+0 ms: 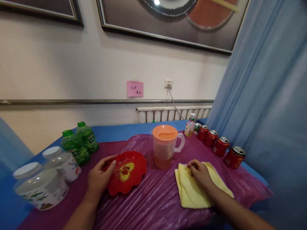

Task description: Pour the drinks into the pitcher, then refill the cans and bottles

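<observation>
My left hand [101, 175] grips the left rim of a red plate [138, 166] with a scalloped edge and a gold heart-like print. Its thumb lies over the rim and the other fingers are partly behind it. On the right, a folded yellow cloth [189, 196] lies on the purple plastic sheet, and my right hand [199, 172] pinches it near its far edge with curled fingers. Between the two hands, towards the back, stands a clear pitcher [161, 151] with an orange lid and some yellowish liquid inside.
Two green bottles [87, 138] and two white-lidded jars [43, 188] line the left side. Several red cans [221, 147] and a small white-capped bottle [190, 125] stand along the right edge. Purple plastic [146, 204] covers the table; a blue curtain [261, 95] hangs at right.
</observation>
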A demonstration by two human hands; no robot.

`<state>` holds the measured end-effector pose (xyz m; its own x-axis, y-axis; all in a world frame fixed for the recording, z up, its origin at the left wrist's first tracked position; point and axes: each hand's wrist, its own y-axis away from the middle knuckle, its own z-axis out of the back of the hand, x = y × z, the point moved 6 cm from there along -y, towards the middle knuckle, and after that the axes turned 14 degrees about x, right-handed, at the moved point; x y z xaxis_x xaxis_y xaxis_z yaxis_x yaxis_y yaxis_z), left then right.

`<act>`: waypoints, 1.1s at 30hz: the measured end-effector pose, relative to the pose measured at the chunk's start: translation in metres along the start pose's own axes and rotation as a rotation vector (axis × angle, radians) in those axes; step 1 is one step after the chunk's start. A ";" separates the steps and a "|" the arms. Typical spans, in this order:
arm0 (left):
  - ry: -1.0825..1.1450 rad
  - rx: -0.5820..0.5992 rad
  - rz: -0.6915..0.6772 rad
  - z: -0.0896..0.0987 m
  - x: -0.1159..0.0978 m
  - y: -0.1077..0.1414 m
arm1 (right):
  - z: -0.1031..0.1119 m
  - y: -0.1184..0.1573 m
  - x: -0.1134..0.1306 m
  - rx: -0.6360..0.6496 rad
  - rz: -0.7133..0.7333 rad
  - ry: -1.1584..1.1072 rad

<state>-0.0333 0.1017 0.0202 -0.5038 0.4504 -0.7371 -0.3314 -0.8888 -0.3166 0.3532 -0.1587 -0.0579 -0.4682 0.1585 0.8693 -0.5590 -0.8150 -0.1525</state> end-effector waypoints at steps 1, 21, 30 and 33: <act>0.025 0.003 -0.002 -0.001 0.000 0.002 | -0.004 0.006 -0.001 0.014 -0.003 0.015; -0.075 -0.094 -0.213 0.003 -0.066 0.022 | -0.017 0.015 0.007 0.189 0.068 0.466; -0.088 -0.080 -0.237 0.016 -0.092 0.012 | -0.019 0.015 0.009 0.215 0.092 0.491; -0.074 -0.068 -0.233 0.017 -0.088 0.008 | -0.018 0.015 0.010 0.219 0.088 0.495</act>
<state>-0.0049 0.0559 0.0927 -0.4782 0.6462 -0.5947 -0.3923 -0.7630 -0.5137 0.3274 -0.1590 -0.0598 -0.8022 0.2849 0.5246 -0.3726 -0.9256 -0.0672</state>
